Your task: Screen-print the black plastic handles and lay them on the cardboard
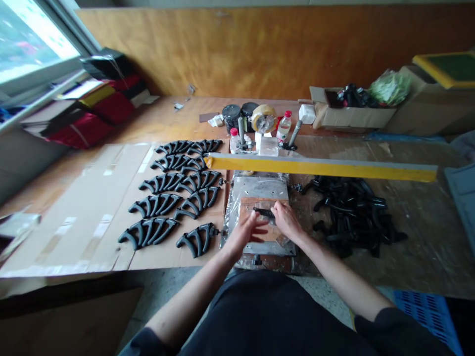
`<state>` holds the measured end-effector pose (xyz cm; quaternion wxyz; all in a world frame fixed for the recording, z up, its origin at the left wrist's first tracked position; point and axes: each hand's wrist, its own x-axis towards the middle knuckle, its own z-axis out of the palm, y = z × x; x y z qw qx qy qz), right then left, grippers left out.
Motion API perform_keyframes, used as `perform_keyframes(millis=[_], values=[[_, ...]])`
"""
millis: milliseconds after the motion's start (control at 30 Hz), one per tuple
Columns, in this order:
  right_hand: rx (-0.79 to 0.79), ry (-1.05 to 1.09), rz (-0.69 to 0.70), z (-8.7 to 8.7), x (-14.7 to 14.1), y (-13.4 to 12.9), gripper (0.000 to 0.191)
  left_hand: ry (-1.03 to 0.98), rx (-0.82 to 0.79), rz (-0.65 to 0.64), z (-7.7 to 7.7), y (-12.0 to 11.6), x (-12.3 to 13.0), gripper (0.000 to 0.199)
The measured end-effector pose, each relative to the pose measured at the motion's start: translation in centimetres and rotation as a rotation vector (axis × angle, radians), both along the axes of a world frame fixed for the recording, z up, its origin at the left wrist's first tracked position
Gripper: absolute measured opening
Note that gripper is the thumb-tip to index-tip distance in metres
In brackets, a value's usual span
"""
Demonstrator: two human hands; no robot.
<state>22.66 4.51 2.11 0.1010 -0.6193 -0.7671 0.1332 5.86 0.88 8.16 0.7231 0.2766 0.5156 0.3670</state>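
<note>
A black curved handle-like part [264, 212] with a ribbed edge lies over a brown wooden block [247, 203] on the metal plate [260, 187]. My right hand [286, 221] is closed on its right end. Beside its left end is my left hand [245, 232], fingers spread, with a fingertip at or very near the part; contact is hard to tell. Left of the plate, similar black curved parts [150, 232] stand in rows on a cardboard sheet [92, 212]. A loose heap of black parts [349, 212] lies to the right.
A long yellow and grey bar [322, 168] crosses above the plate's far side. Behind it stand black tins [232, 117], a tape roll [264, 118], a red-capped bottle [284, 126] and metal posts [296, 132]. An open carton [352, 116] is at back right; a blue crate [426, 316] sits below.
</note>
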Motion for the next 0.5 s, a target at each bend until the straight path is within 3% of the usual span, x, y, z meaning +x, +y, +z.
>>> perform_keyframes(millis=[67, 133, 200, 300, 367, 500], values=[[0.059, 0.087, 0.077, 0.9, -1.6, -1.5, 0.018, -0.058, -0.111, -0.005, -2.5, -2.3, 0.7, 0.064], [0.102, 0.147, 0.219, 1.5, -3.1, -3.2, 0.016, -0.101, -0.114, 0.125, -3.8, -3.3, 0.9, 0.057], [0.107, 0.198, 0.343, 1.8, -3.9, -4.3, 0.012, -0.08, -0.104, 0.221, -4.2, -3.2, 0.4, 0.053], [0.078, 0.291, 0.416, 1.5, -2.6, -3.7, 0.01, 0.089, -0.064, 0.213, -4.3, -2.3, -1.0, 0.054], [0.05, 0.34, 0.346, 0.9, 0.2, -1.8, 0.011, 0.258, -0.008, 0.171, -4.8, -1.9, -1.7, 0.052], [0.038, 0.331, 0.004, -1.1, 8.5, 3.3, 0.016, 0.641, 0.051, 0.039, -6.3, -1.8, -2.0, 0.047]])
